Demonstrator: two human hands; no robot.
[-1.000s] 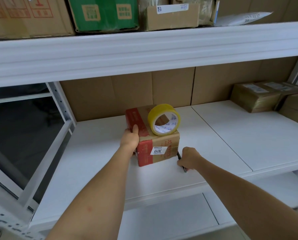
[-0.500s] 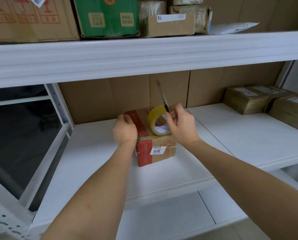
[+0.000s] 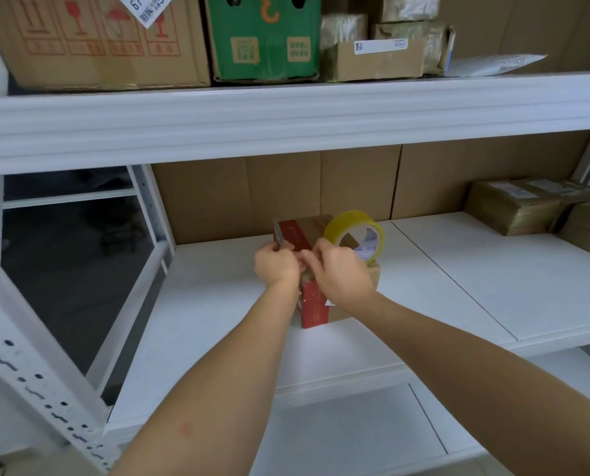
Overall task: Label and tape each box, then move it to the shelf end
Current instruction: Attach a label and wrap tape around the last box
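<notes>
Cardboard, banded in red, the box is set on the white shelf under both hands, with a yellow tape roll propped on its far right top. The left hand is curled over the box's near left top edge. The right hand is met with it fingertip to fingertip; what is pinched cannot be told.

1. A stockroom or parcel storage area: white metal shelving with perforated uprights.
2. Printed cardboard cartons and a green box fill the upper shelf.
3. Taped, labelled parcels sit at the right end of the middle shelf.
4. A roll of yellow packing tape rests on a box.
</notes>
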